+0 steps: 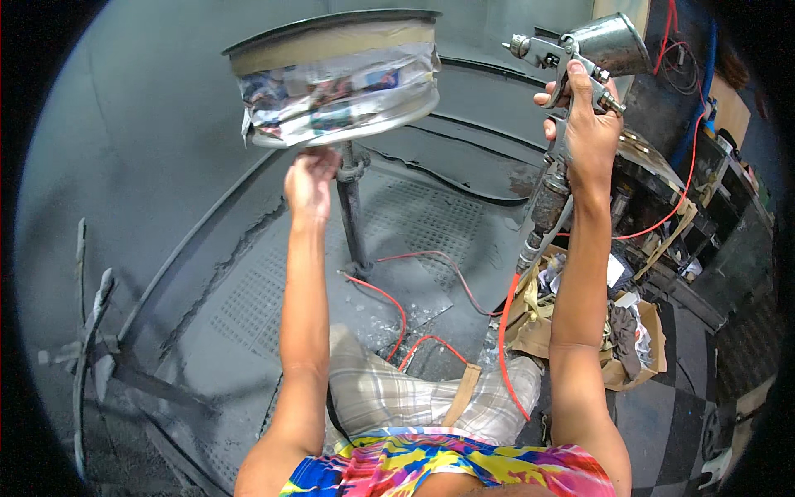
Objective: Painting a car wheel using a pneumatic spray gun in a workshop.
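A wheel rim [431, 112] is wrapped in printed paper [331, 95] with a band of masking tape [331, 51] above it. It sits tilted on top of an upright metal post [349, 211]. My left hand [310, 184] reaches up to the rim's lower edge, left of the post. Its fingers are loosely bent and slightly blurred; whether they touch the rim is hard to see. In my right hand [590, 124] is a spray gun [567, 54] with a metal cup [609, 45], held up at the right. Its nozzle points left, toward the wheel. A red hose [507, 331] hangs from its handle.
The post stands on a grey, paint-dusted perforated floor [248, 319]. Thin red hose [397, 315] loops around its base. Cardboard boxes of paper and rags [633, 340] stand at the right, below a dark cluttered shelf [712, 199]. A dusty metal stand [91, 331] is at the left.
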Demonstrator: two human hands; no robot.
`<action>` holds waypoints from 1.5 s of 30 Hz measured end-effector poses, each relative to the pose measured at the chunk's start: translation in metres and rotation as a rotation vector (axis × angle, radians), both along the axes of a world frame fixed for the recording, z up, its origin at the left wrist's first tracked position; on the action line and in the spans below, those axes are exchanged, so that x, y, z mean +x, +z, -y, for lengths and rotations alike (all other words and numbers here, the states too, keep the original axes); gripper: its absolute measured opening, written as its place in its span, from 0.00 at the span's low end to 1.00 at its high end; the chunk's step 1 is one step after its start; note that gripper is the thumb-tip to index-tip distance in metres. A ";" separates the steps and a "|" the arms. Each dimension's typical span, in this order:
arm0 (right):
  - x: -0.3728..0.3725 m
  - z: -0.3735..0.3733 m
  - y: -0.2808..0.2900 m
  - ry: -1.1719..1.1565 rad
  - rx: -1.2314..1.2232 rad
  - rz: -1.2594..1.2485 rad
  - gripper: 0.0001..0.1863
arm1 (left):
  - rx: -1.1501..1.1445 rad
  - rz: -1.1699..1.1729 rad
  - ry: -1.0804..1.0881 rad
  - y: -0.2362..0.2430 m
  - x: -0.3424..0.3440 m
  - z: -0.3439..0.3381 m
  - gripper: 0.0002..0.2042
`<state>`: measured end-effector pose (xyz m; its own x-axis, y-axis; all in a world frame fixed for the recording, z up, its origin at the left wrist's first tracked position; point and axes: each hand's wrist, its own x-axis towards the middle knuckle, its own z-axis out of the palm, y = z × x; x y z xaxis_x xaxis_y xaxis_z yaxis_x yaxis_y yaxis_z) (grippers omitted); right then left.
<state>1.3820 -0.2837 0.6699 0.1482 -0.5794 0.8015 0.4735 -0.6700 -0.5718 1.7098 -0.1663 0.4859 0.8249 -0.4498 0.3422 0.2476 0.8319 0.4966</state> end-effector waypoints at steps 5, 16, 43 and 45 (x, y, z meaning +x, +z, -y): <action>0.003 -0.004 0.007 0.000 -0.023 0.007 0.14 | -0.171 -0.151 0.137 0.016 0.009 -0.026 0.15; -0.008 -0.015 0.011 0.005 -0.002 -0.033 0.15 | -0.025 0.221 0.114 0.025 -0.067 0.017 0.09; -0.005 -0.014 -0.005 0.011 -0.002 -0.004 0.14 | -0.119 0.206 0.255 0.005 -0.037 -0.006 0.07; -0.007 -0.015 -0.004 0.005 0.014 -0.005 0.14 | -0.062 0.198 0.246 0.009 -0.054 0.006 0.07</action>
<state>1.3754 -0.2684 0.6655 0.1552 -0.5898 0.7925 0.4742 -0.6593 -0.5835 1.6555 -0.1720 0.4947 0.8210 -0.2179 0.5278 -0.0617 0.8851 0.4613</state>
